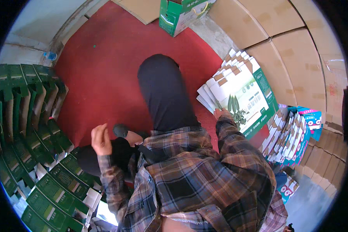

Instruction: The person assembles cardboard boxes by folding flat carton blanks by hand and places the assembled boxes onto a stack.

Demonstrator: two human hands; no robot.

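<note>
My right hand (222, 114) is at the near left edge of a stack of flattened cartons. Its fingers close on the edge of the top flattened carton (246, 92), which is white and green with a printed plant. White and brown flaps of the cartons beneath fan out at the far side. My left hand (101, 140) is raised beside my left knee, over the red floor. Its fingers are loosely bent, and nothing shows in them.
Rows of folded-up green cartons (54, 193) stand along the left. A green box (179, 17) with a yellow handle is at the far side on the red floor covering (104, 58). Large brown boxes (297, 58) line the right, near stacked pink-and-teal flattened cartons (288, 135).
</note>
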